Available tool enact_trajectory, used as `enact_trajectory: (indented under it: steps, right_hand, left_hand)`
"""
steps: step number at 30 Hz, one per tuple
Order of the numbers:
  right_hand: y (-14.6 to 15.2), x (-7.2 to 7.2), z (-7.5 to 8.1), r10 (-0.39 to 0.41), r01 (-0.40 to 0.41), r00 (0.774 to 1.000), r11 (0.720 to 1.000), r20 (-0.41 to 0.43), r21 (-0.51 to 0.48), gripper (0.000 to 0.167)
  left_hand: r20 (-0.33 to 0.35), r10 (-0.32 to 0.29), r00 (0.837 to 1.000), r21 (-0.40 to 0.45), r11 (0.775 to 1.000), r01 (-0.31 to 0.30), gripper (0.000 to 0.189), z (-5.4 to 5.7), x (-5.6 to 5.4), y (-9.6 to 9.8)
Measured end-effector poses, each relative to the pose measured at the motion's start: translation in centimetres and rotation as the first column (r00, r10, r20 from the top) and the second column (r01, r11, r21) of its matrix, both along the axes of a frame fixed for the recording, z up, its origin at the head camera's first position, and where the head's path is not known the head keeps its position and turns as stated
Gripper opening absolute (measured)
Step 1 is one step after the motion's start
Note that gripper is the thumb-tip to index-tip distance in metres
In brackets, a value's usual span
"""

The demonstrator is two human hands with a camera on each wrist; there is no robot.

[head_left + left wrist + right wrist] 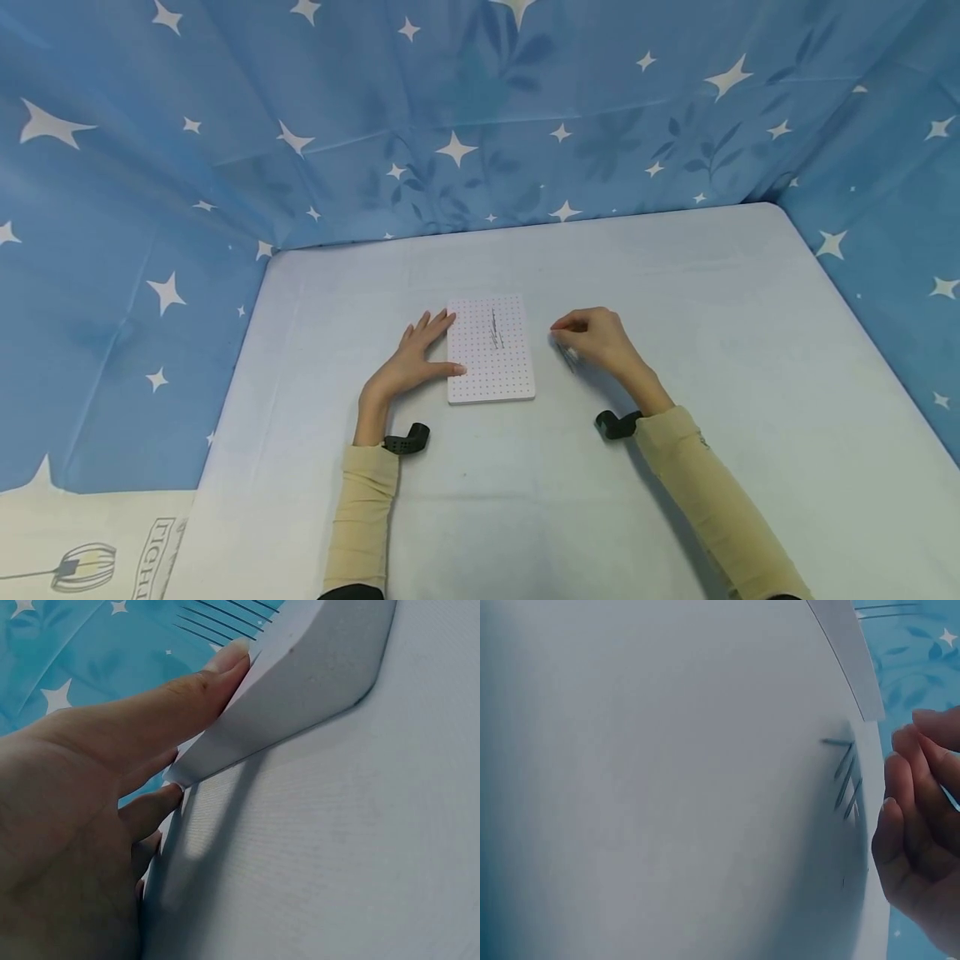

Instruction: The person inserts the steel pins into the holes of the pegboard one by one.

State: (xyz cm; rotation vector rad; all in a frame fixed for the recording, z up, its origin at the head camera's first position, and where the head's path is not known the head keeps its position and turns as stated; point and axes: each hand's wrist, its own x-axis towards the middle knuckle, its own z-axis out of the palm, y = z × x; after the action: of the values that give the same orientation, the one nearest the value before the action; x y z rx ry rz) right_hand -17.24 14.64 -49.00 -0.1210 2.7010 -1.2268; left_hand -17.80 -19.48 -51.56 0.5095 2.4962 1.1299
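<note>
A white board (491,375) with a grid of small holes lies on the table. Several thin metal pins (495,331) stand up from its middle, also seen as dark pins (217,622) in the left wrist view. My left hand (411,362) rests at the board's left side, fingers spread, thumb (229,660) on its edge. To the right of the board, my right hand (596,336) has thumb and fingertips brought together above loose metal pins (844,780) on the table. I cannot tell whether a pin is between those fingertips.
A white cloth covers the table (480,533). Blue curtains (480,108) with white stars hang along the back and both sides. Printed cream fabric (97,542) shows at the lower left. Dark wrist cameras (408,439) are strapped on both wrists.
</note>
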Motion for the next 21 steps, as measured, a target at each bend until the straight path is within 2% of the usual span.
enact_trajectory:
  steps: [5,13,21]
  right_hand:
    - [0.6,0.1,-0.2,-0.041,0.041,0.999,0.999,0.004,0.006,0.024]
    - [1.4,0.4,-0.5,-0.041,0.041,0.999,0.999,-0.001,0.034,0.025]
    - [1.8,0.6,-0.6,-0.041,0.041,0.999,0.998,-0.001,0.051,0.023]
  left_hand:
    - [0.002,0.004,1.000,0.005,1.000,-0.004,0.098,0.0,0.1,-0.1]
    - [0.003,-0.005,1.000,0.019,1.000,0.005,0.099,0.3,0.2,-0.1]
    - [0.004,-0.004,1.000,0.009,1.000,0.004,0.098,0.0,0.1,0.0]
